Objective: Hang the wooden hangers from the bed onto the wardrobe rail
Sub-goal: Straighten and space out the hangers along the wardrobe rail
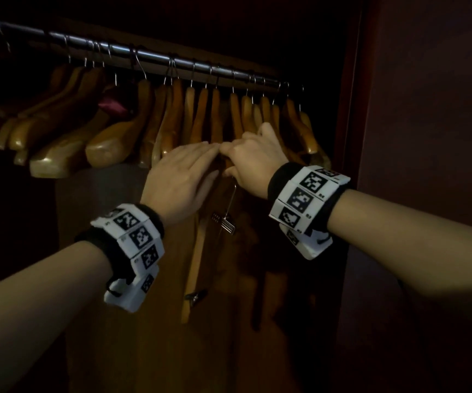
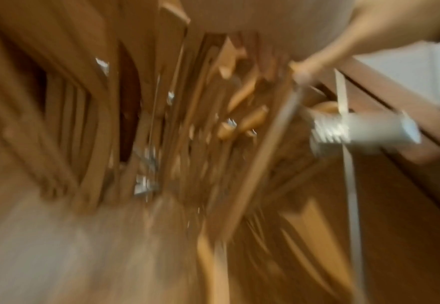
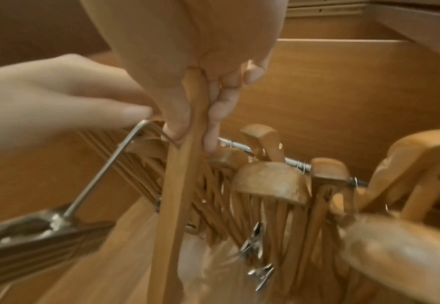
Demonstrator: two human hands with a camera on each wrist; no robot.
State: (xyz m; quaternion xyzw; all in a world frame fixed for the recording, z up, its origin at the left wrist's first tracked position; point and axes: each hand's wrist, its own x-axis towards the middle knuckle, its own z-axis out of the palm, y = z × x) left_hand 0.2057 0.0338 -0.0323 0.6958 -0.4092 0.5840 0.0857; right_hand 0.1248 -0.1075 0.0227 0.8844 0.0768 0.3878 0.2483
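A dark metal wardrobe rail [image 1: 144, 56] runs across the top with several wooden hangers [image 1: 200, 114] hooked on it. My right hand [image 1: 246, 154] is just below them and grips a wooden hanger [image 1: 195, 259] that hangs down under both hands. In the right wrist view my right hand's fingers [image 3: 213, 111] and thumb curl round its wooden bar [image 3: 179, 185]. My left hand [image 1: 189, 163] reaches in beside it with straight fingers, one fingertip [image 3: 133, 113] touching the hanger's bent metal wire [image 3: 125, 144]. A metal clip [image 1: 227, 224] dangles from that wire. The left wrist view is blurred.
The wardrobe's dark side panel [image 1: 427, 137] stands close on the right. A dark red cloth [image 1: 110, 104] shows among the left hangers. More metal clips [image 3: 255, 242] hang below the hung hangers. The wooden back wall [image 3: 343, 92] is right behind the rail.
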